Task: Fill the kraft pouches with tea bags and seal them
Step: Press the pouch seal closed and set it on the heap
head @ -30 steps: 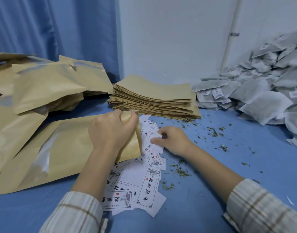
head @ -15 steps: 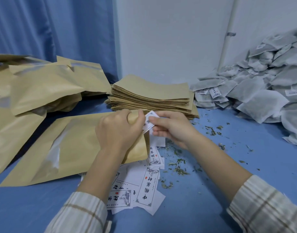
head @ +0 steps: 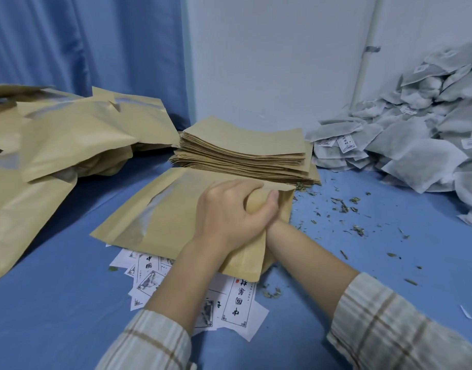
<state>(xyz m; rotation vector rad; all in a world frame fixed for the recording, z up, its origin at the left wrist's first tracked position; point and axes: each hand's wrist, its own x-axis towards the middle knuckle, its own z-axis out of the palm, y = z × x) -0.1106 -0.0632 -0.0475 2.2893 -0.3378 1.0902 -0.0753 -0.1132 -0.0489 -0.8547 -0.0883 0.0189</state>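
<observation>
— Where is the kraft pouch (head: 176,209) being filled?
— Flat on the blue table (head: 56,303), in front of the stack of empty pouches (head: 242,153), its mouth turned right. The left hand (head: 229,217) grips the mouth edge, fingers and thumb curled round the paper.
— And the right hand?
— Hidden inside the pouch; only the forearm shows going in at the opening, so I cannot tell how its fingers lie.
— Any writing?
— The white printed labels (head: 237,303) under the pouch carry Chinese characters in a framed border; I make out 中 and 国, plus a small red seal. The rest is too blurred.
— The tea bags?
— The tea bags (head: 416,145) are heaped against the wall at the right, some tagged. Filled pouches (head: 69,137) lie at the left.
</observation>
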